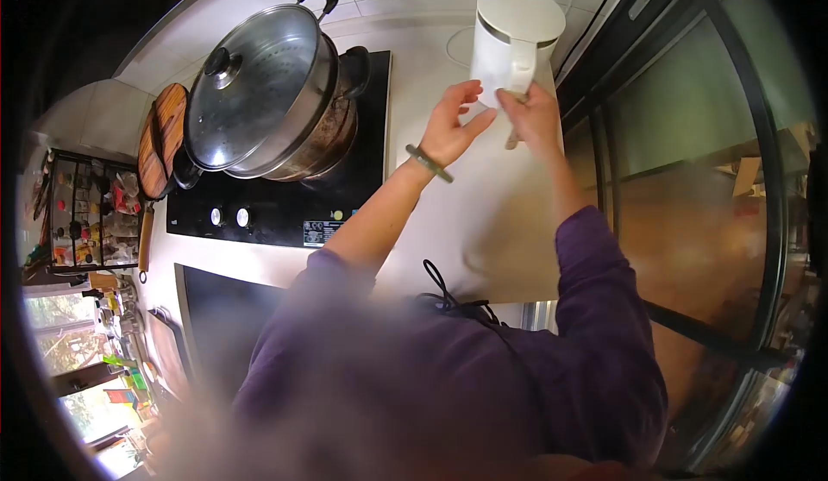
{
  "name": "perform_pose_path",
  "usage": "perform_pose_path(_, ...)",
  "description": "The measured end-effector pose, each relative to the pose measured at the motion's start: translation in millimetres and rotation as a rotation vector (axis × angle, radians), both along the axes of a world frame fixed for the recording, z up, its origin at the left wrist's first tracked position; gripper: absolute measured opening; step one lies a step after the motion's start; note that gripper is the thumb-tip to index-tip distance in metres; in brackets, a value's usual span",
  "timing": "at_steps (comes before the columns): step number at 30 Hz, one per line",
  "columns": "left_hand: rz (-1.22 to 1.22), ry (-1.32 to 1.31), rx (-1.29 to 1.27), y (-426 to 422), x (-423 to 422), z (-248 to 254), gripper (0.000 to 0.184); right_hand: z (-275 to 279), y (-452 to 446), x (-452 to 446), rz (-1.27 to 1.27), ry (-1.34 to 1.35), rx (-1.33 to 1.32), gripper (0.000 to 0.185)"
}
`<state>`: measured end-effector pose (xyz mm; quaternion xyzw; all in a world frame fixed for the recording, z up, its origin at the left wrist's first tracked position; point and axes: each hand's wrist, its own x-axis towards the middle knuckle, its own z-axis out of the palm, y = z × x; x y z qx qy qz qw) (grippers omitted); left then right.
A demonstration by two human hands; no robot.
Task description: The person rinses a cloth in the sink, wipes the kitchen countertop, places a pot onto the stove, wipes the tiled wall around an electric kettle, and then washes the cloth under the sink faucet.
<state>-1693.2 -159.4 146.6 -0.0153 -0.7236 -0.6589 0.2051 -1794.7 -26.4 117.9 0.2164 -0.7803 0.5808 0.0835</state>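
A white electric kettle (509,58) with a closed lid stands at the back of the pale counter, its handle turned toward me. My left hand (457,123) is at the kettle's lower left side, fingers curved and apart, holding nothing; whether the fingertips touch the kettle I cannot tell. Just below the handle, my right hand (533,120) is closed on a small tan piece (512,141) that looks like cloth. Its ends show above and below the fingers, and the rest is hidden.
To the left, a large steamer pot (259,84) with a glass lid sits on the black cooktop (276,213). A wooden board (164,140) leans beside it. Dark-framed glass panels (690,162) border the counter's right side. A black cord (440,287) lies near my body.
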Motion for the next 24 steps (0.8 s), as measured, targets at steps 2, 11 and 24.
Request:
perform_pose_path(2,0.020,-0.149,-0.103,7.5,-11.8,-0.2,0.045,26.5,-13.0,36.5,-0.028,-0.244,0.088,0.028)
perform_pose_path(11,0.202,-0.216,0.086,-19.1,64.5,10.1,0.026,30.4,-23.5,128.5,0.372,-0.073,0.272,0.035)
perform_pose_path(24,0.138,-0.359,0.257,-40.1,176.5,20.2,0.032,28.4,20.8,-71.6,-0.079,-0.397,-0.432,0.032)
